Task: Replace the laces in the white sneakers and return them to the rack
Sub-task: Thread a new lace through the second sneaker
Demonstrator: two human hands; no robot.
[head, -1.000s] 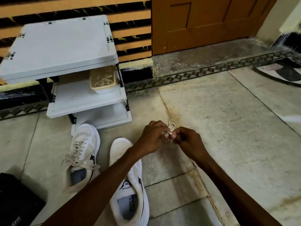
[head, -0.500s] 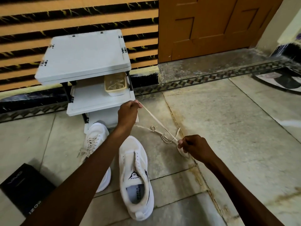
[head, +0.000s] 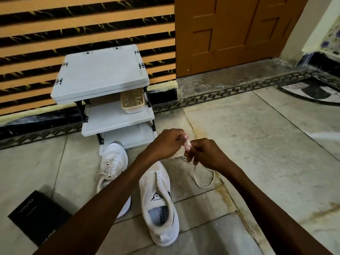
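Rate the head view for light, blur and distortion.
Head view: soft, dim indoor light, no harsh glare; wide-angle bending bows the striped wall and floor border; the lace blurs where left hand and right hand meet; print inside the unlaced sneaker reads sharp.

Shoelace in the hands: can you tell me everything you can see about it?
The lace is a thin, pale cream cord that looks like cloth. It is out of the shoes. The left hand pinches one part, and the right hand grips a bunched part close beside it. Below the right hand a slack loop hangs down and seems to rest on the floor, right of the laceless sneaker and apart from it.
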